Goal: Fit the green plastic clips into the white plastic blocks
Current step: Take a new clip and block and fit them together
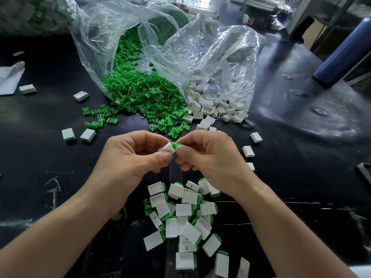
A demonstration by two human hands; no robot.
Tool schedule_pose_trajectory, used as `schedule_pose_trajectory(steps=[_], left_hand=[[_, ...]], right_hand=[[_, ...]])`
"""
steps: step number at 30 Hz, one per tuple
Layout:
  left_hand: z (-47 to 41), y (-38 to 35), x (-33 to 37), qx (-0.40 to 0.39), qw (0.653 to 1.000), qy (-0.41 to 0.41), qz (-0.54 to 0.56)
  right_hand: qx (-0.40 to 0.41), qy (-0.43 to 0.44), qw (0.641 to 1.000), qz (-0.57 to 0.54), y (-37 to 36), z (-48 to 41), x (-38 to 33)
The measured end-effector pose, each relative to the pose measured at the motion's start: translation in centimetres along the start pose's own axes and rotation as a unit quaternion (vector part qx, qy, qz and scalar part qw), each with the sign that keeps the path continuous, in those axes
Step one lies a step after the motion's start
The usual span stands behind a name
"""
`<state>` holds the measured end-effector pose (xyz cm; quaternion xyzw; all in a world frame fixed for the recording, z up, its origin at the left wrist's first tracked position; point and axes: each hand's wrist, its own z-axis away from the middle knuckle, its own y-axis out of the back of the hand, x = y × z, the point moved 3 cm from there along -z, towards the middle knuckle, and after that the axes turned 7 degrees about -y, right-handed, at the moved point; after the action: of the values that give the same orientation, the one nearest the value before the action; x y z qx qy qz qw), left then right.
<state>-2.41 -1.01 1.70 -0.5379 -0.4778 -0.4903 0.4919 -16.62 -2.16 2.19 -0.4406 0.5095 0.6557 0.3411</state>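
A white block (166, 147) is held up just above the black counter (301, 137), pinched between the thumb and curled fingers of the left hand (130, 155). Touching its right edge is a green clip (177, 145), gripped in the fingertips of the right hand (210, 155); how far the clip sits in the block I cannot tell from here. Under the wrists, nearer the person, lies a pile of fitted blocks (183, 210), white with green showing at their edges. Beyond the hands a heap of loose green clips (140, 91) spills from a clear plastic bag (96, 37), and just right of it loose white blocks (210, 105) tumble out of another clear bag. A few single blocks lie scattered on either side. At the far right stands a blue bottle (341, 51).
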Motion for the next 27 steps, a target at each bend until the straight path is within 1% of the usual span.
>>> schedule_pose_trajectory(steps=[4,7,10,13,16,19,23,27], left_hand=[[-0.01,0.18,-0.08,-0.001,1.000,-0.001,0.006],[-0.01,0.16,-0.07,-0.004,1.000,-0.002,0.008],[-0.01,0.09,-0.09,-0.006,1.000,0.002,0.004],[0.04,0.10,-0.12,-0.013,1.000,0.005,-0.007],[-0.02,0.29,-0.05,-0.017,1.000,0.005,-0.005],[-0.07,0.30,0.05,-0.014,1.000,0.003,0.004],[0.00,0.09,-0.03,-0.010,1.000,0.000,0.013],[-0.10,0.21,-0.26,-0.010,1.000,0.001,0.013]], right_hand=[[-0.006,0.004,1.000,0.020,-0.19,0.19,-0.23],[0.006,0.010,0.999,0.046,-0.11,0.29,-0.40],[0.022,0.036,0.991,0.124,0.09,0.46,-0.50],[0.013,0.061,0.980,0.188,0.09,0.63,-0.69],[0.023,0.055,0.983,0.176,-0.05,0.70,-0.87],[0.038,0.030,0.990,0.133,-0.17,0.63,-0.82],[0.032,-0.006,0.995,0.098,-0.38,0.59,-0.62],[0.038,-0.018,0.994,0.097,-0.33,0.44,-0.40]])
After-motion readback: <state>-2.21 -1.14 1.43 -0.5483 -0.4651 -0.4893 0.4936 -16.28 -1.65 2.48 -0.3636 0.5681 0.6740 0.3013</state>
